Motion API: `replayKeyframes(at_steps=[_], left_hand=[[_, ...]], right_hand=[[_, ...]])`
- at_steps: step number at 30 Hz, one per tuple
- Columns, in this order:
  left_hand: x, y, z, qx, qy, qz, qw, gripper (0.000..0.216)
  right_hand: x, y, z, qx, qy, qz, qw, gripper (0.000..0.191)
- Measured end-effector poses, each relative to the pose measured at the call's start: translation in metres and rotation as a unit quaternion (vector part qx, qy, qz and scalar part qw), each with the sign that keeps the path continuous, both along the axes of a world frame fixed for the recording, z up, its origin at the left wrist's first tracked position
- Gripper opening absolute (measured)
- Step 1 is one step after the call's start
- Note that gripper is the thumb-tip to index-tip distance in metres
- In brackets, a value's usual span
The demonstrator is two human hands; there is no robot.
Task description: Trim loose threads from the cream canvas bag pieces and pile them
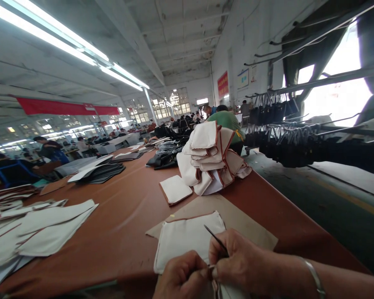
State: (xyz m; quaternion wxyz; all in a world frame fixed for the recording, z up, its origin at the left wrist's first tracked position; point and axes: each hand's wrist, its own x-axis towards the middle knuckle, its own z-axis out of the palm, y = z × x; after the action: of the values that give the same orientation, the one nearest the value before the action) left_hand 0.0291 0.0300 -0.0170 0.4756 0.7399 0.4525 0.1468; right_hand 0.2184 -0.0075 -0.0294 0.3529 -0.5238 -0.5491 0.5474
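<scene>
Near the table's front edge lies a white fabric panel (190,238) with reddish-brown edging, flat on a tan sheet (249,216). My left hand (185,276) is closed, thumb and forefinger pinching the panel's near edge. My right hand (241,259) is closed around a thin, dark, pointed tool (216,240), whose tip points up and to the left; its other end is hidden in my fingers. The fingertips of both hands meet at that near edge. Below them, part of the fabric is folded and cut off by the frame.
The brown-covered table (124,228) carries a stack of similar panels (205,162), one single panel (175,189), loose white pieces (52,228) at left and dark sheets (101,172). Black items hang on a rack (280,141) at right. A person in green (226,120) is beyond the stack.
</scene>
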Motion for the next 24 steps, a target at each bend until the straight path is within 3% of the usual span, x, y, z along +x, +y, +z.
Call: replayKeyframes(at_steps=[4, 9, 11, 13, 16, 20, 24], left_hand=[[0.006, 0.002, -0.005, -0.051, 0.005, 0.008, 0.999, 0.021], [0.011, 0.001, -0.019, 0.005, 0.036, 0.001, 0.999, 0.014], [0.010, 0.001, -0.020, -0.014, 0.014, -0.006, 1.000, 0.011], [0.007, 0.002, -0.018, -0.097, -0.019, -0.011, 0.995, 0.011], [0.003, 0.003, -0.015, -0.168, -0.087, -0.026, 0.982, 0.020], [0.004, 0.005, -0.021, -0.215, -0.137, -0.048, 0.966, 0.056], [0.004, 0.005, -0.028, -0.180, -0.092, -0.062, 0.977, 0.063]], right_hand=[[0.002, -0.004, 0.001, 0.032, -0.036, -0.020, 0.999, 0.014], [0.002, -0.008, -0.005, 0.069, -0.032, -0.032, 0.997, 0.015], [0.004, -0.009, -0.008, 0.124, -0.019, -0.007, 0.992, 0.012], [0.009, -0.011, -0.011, 0.241, -0.020, 0.038, 0.970, 0.009], [0.019, -0.013, -0.015, 0.408, -0.077, 0.093, 0.905, 0.014], [0.029, -0.016, -0.016, 0.446, -0.176, 0.117, 0.869, 0.021], [0.030, -0.021, -0.017, 0.459, -0.264, 0.158, 0.833, 0.025]])
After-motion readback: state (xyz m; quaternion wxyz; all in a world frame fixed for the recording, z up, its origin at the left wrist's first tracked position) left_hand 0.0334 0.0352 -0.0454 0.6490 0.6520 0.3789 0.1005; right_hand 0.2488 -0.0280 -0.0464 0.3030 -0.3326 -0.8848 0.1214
